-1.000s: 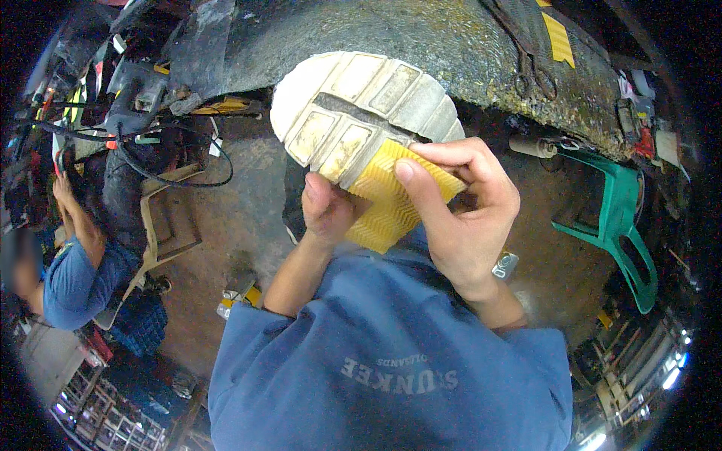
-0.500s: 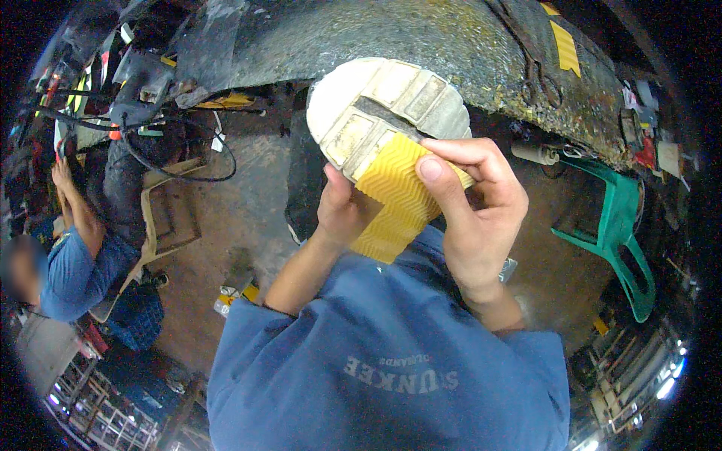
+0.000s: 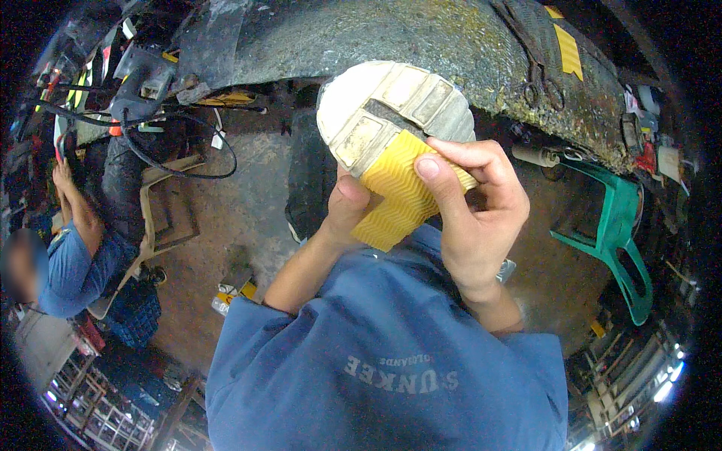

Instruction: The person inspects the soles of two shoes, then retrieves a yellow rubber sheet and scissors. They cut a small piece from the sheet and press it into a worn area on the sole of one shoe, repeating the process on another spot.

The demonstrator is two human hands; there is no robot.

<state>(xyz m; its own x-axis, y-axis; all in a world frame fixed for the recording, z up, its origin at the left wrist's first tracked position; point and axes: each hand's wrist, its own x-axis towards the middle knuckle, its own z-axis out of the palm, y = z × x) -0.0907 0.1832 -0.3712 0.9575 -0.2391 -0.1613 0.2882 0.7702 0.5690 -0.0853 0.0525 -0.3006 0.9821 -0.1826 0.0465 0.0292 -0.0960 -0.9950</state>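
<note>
A worn white shoe sole (image 3: 353, 90) is held up in front of me, its tread side with raised blocks and a dark groove in view. Across its lower part lies a ridged yellow rubber sheet (image 3: 402, 180), its loose end hanging below the sole. My right hand (image 3: 481, 203) pinches the sheet's right edge between thumb and fingers, against the sole. From the left, my left hand (image 3: 347, 207) grips the shoe; its thumb shows beside the sheet, while its fingers are hidden behind.
A dark, worn workbench (image 3: 301, 37) spans the far side, bearing rusty scissors (image 3: 538, 68) and a yellow strip (image 3: 568, 51). A green plastic chair (image 3: 620, 218) stands at right. On the left, a person in a blue shirt (image 3: 83, 263) works near black cables (image 3: 150, 154).
The shoe has shifted slightly right and tilted a little. My left thumb has come further over toward the yellow sheet; my right hand keeps its pinch in nearly the same place.
</note>
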